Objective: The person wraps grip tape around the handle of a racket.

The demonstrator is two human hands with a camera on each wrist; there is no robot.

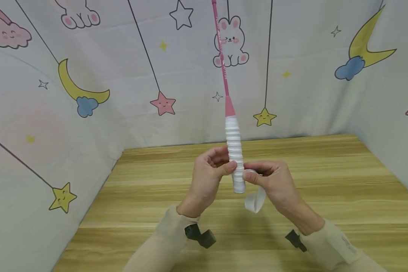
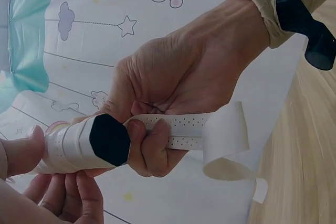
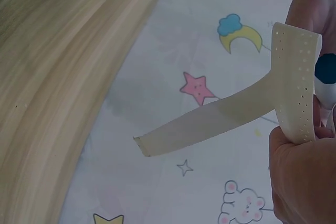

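Upright at the middle of the head view stands a racket with a pink shaft (image 1: 223, 64) and a white ridged handle (image 1: 233, 132); its head is out of view. My left hand (image 1: 205, 179) grips the handle's lower part, thumb across the front. A white perforated strip of grip tape (image 1: 255, 204) runs from the handle to my right hand (image 1: 280, 185), which pinches it close beside the handle. The tape's loose end curls down below that hand. In the left wrist view the handle's dark octagonal butt (image 2: 109, 140) faces the camera.
Below the hands lies a wood-grain table (image 1: 122, 211). A white curtain (image 1: 190, 68) printed with stars, moons and bunnies hangs behind and at the sides. Dark wrist mounts (image 1: 200, 236) stick out from both beige sleeves.
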